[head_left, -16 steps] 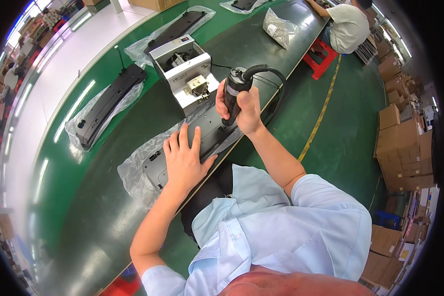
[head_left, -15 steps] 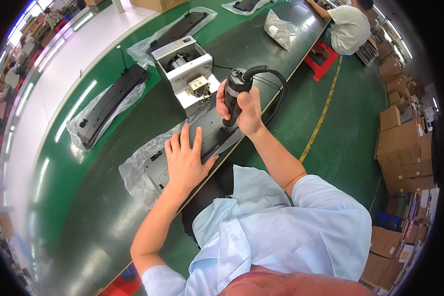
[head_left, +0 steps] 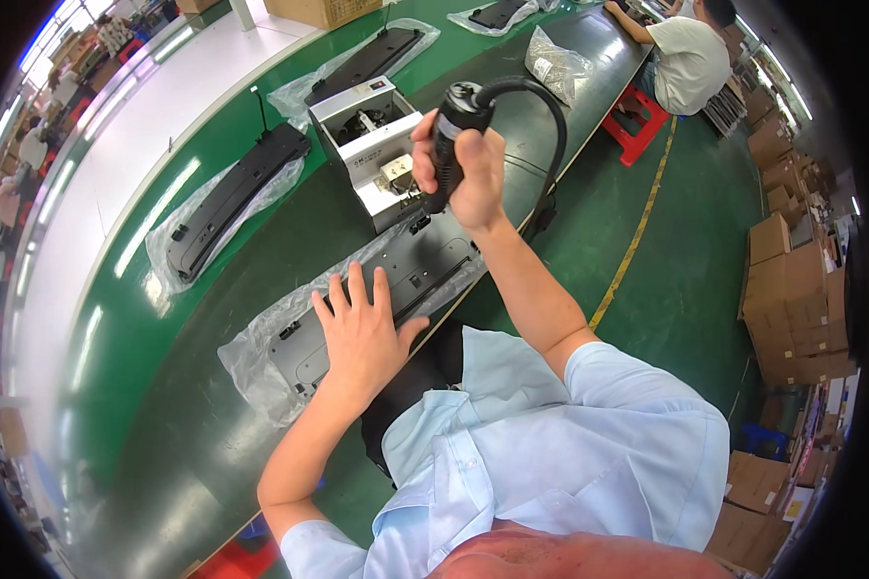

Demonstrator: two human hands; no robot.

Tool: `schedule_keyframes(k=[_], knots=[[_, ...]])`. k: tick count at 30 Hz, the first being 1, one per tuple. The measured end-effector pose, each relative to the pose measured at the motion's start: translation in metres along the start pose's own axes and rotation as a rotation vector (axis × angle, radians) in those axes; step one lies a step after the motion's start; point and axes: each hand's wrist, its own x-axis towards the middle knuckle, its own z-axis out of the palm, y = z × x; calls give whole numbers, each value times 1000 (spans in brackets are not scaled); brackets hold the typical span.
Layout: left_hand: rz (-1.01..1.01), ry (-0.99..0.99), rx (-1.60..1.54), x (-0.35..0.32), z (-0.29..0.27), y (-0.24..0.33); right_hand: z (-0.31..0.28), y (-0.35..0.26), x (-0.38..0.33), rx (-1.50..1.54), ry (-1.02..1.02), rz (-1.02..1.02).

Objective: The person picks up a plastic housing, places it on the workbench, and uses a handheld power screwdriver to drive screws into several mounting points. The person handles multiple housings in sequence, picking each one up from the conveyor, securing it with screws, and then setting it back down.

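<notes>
My right hand (head_left: 476,183) is wrapped round a black electric screwdriver (head_left: 452,130), held upright with its cord looping from the top. Its lower end is over the right end of a long dark grey plastic panel (head_left: 425,259); I cannot tell whether the tip touches anything. With fingers spread, my left hand (head_left: 362,338) lies flat on the panel's middle. Under the panel is a crumpled clear plastic bag (head_left: 246,372). A light grey screw feeder box (head_left: 367,154) stands just beyond the panel, beside the screwdriver.
Similar panels on clear bags lie beyond, one (head_left: 237,198) at the left and another (head_left: 372,63) further back. A clear bag of small parts (head_left: 555,63) lies on the dark bench. Another person (head_left: 690,58) sits at the far right by a red stool (head_left: 635,125). Cardboard boxes (head_left: 797,280) stack at right.
My right hand has lifted the screwdriver up off the panel. The panel and its bag have slid a little left and nearer, with my left hand still flat on it.
</notes>
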Motion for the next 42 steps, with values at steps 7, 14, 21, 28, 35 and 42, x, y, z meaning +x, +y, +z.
schedule_keyframes(k=[7,14,21,28,35,42], knots=[[92,211,-87,7,20,-4,-26,5,0,-91,68,10],[99,238,-98,6,19,-5,-34,23,-1,-56,54,105],[98,247,-108,7,19,-6,-21,14,-3,-73,28,120],[543,201,-208,0,9,13,17,10,22,30,-8,-133],[756,382,-518,-6,16,15,5,-11,-9,-9,-46,12],[154,181,-30,1,16,-5,-26,-47,-48,-187,16,105]])
